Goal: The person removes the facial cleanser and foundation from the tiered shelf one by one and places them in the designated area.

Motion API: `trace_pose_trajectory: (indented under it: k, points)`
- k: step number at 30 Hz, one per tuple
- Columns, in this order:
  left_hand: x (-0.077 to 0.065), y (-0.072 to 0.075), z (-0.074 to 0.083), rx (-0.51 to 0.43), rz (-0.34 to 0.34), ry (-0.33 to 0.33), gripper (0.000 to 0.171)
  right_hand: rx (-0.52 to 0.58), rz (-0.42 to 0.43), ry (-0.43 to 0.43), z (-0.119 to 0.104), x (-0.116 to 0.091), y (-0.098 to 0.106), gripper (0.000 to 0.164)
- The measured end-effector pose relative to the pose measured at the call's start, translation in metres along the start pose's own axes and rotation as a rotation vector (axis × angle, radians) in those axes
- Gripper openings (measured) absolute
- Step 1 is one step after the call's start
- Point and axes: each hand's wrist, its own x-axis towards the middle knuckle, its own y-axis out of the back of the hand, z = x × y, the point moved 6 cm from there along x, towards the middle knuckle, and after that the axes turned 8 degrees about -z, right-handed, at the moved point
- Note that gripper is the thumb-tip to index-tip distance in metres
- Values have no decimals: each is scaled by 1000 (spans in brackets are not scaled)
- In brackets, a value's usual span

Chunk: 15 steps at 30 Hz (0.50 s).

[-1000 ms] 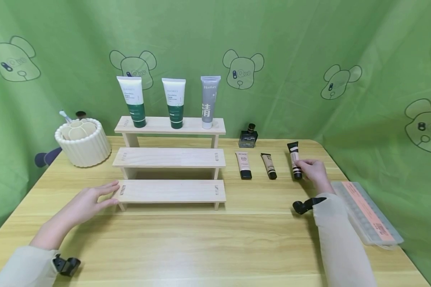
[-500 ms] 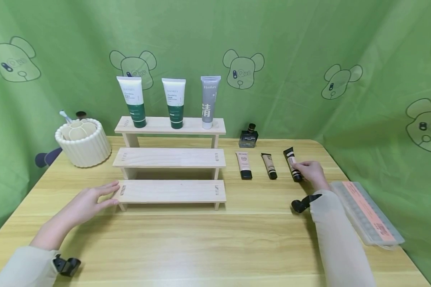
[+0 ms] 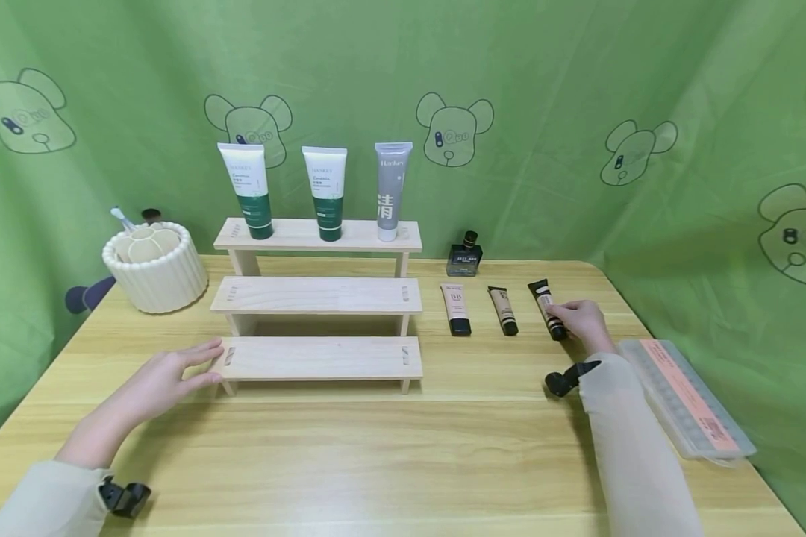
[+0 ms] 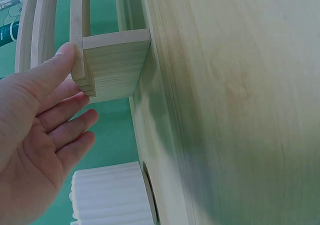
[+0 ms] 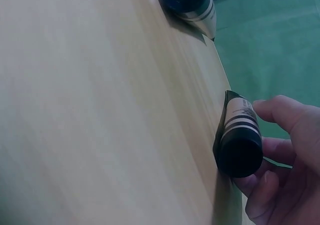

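At the right, my right hand (image 3: 583, 321) pinches a black and beige cosmetic tube (image 3: 546, 304) between thumb and fingers. It lies slantwise at the table, black cap (image 5: 241, 152) toward me. To its left lie a small tan tube (image 3: 502, 307) and a pink BB cream tube (image 3: 455, 306). My left hand (image 3: 164, 380) holds the left end of the bottom step of a three-step wooden display rack (image 3: 319, 358), thumb at the front corner. Two white and green tubes (image 3: 325, 194) and a grey tube (image 3: 391, 190) stand on the top step.
A dark perfume bottle (image 3: 465, 257) stands behind the small tubes. Beyond the rack's left end is a white ribbed brush holder (image 3: 164, 280). A clear flat case (image 3: 692, 403) with a pink strip lies at the right edge. Green curtain (image 3: 524, 97) hangs behind the table.
The right hand has shifted the black and beige tube slightly left and toward me, tilting its crimped end left. The left hand and the rack have stayed put.
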Motion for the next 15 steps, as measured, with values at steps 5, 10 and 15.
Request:
trace_pose_trajectory:
  k: [5,10,15]
  points:
    - [0,-1,-1,2,3,1,53,20,-16,0,1,-2,1,61]
    - [0,0,-1,5,3,-1,53,53,-7,15,-4,-6,7,59]
    - [1,1,0,5,6,-13,52,34,36,80,-25,-10,19,57]
